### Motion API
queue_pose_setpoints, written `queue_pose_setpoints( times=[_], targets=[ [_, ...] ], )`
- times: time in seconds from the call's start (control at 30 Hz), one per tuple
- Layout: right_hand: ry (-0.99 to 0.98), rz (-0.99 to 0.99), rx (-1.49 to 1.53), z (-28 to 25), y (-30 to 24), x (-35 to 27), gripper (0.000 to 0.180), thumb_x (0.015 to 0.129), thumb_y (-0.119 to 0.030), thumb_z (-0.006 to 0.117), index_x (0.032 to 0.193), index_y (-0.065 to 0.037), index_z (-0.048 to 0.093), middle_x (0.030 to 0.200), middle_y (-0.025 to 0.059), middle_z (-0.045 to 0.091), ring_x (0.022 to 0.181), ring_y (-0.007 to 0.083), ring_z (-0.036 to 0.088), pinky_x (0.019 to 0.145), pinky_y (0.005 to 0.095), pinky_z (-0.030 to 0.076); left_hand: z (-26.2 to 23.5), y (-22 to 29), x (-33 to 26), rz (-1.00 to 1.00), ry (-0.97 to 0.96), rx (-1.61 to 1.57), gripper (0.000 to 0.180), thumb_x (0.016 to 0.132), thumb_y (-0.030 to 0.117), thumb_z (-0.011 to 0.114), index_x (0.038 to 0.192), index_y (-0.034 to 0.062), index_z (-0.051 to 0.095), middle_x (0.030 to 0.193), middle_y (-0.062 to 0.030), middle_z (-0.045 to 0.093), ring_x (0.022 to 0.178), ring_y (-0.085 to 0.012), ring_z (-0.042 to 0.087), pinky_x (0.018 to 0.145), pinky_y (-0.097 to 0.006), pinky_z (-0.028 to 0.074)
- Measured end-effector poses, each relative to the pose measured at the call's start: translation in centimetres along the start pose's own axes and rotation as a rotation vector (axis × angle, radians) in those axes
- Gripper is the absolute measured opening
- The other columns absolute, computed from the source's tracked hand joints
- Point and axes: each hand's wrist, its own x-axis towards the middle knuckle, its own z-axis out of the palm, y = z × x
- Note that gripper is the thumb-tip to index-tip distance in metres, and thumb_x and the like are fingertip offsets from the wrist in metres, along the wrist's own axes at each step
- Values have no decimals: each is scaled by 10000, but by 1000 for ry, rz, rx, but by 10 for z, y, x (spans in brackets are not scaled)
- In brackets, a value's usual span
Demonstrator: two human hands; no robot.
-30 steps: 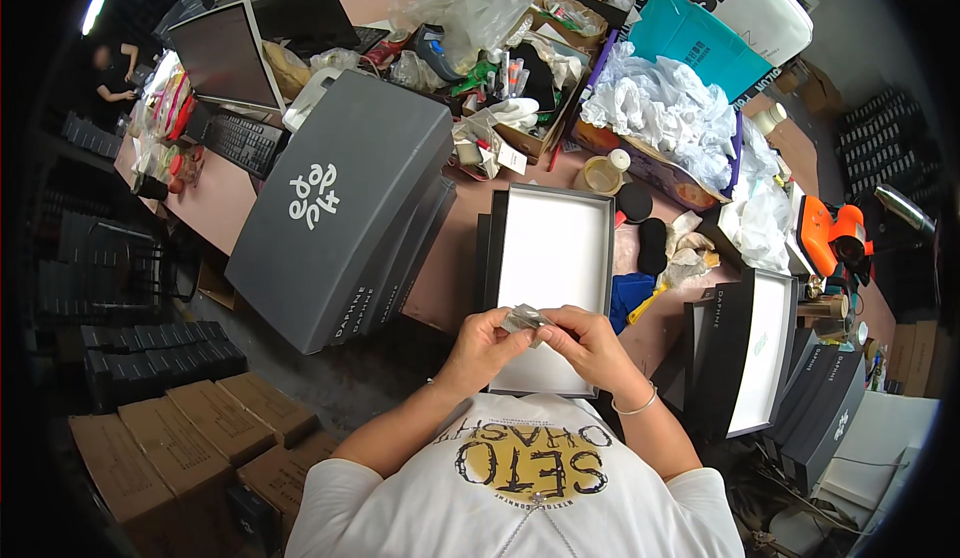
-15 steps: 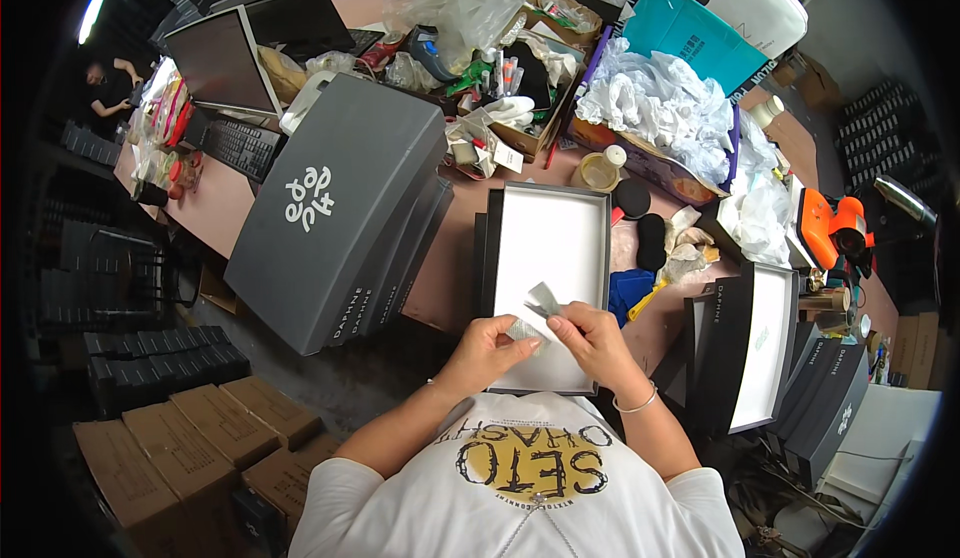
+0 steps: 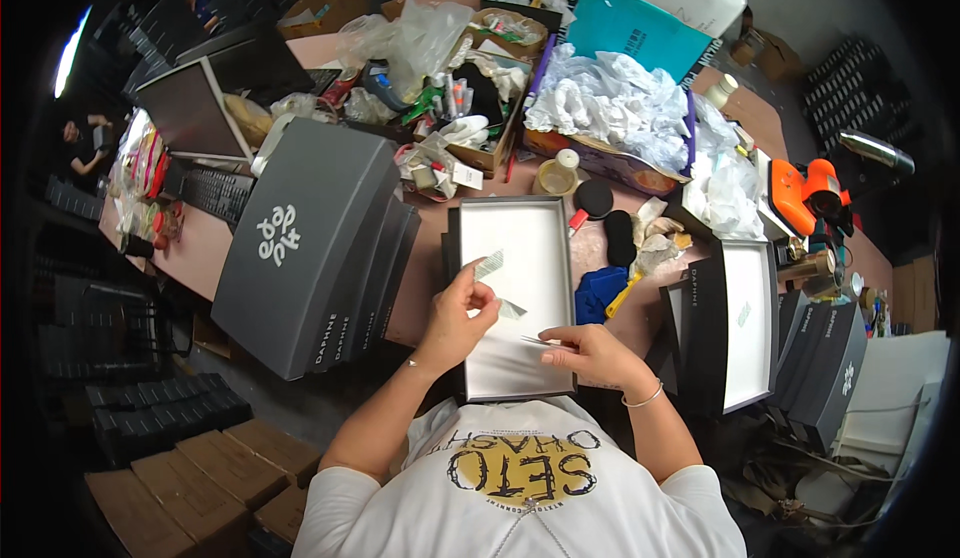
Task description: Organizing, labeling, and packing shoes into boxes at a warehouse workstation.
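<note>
A shallow box part [image 3: 545,258], dark outside and white inside, lies in front of me on the table. Above its white floor my left hand [image 3: 458,320] is closed in a pinch. Printed paper strip [image 3: 490,264] shows above those fingers, and a second bit of it pokes out below them; I cannot tell if they are one piece. My right hand [image 3: 598,355], also pinching, is over the box's near right side. From its fingertips sticks a thin grey piece [image 3: 540,341], seen nearly edge-on, too narrow to name.
Large dark shoe boxes [image 3: 300,243] are stacked at the left. At the right stands an open box [image 3: 747,323] with a small label on its white inside. Crumpled tissue fills a purple carton [image 3: 610,103]. Blue cloth [image 3: 598,293], a tape gun [image 3: 805,196] and a keyboard [image 3: 212,190] lie about.
My hands, close together before at a grey strip, have come apart. The left has gone up and left with the printed paper. The whole view has shifted somewhat.
</note>
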Motion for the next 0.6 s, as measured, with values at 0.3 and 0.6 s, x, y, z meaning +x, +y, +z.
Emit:
queue_pose_setpoints(
  times=[0.3,0.6],
  targets=[
    [478,105,502,-51,66,11,237,933,-224,595,765,-63,551,606,-73,395,518,23,345,453,201,271,33,-20,21,53,-161,725,736,767,98,705,1407,71,340,850,-139,586,777,-291,600,726,-376,489],
    [889,60,-1,-72,205,142,371,828,-347,690,729,-14,560,567,48,504,504,138,488,484,313,394,42,-12,13,75,9,842,830,726,150,768,1425,107,323,1115,-186,473,1031,-347,538,858,-430,460]
  ],
)
